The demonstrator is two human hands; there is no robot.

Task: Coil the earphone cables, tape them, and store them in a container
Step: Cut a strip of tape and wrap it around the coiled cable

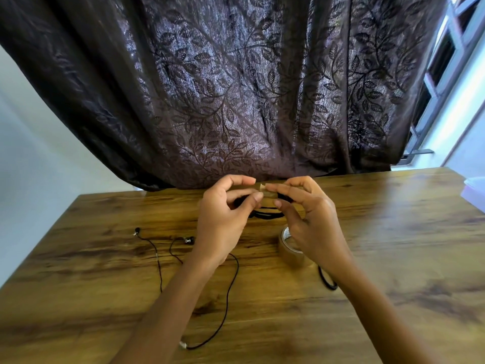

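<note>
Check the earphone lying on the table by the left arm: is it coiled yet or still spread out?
Spread out. The loose earphone trails in open curves across the table, earbuds apart and plug near the front edge, untaped. Both hands work on another coil.

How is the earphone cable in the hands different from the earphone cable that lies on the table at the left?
The held cable is gathered into a tight bundle, while the loose cable is spread out in long curves. The held cable is lifted above the wooden table between the left hand and right hand, with a piece of brown tape on it; the loose cable lies flat, untaped, earbuds showing. Both are thin and black.
</note>
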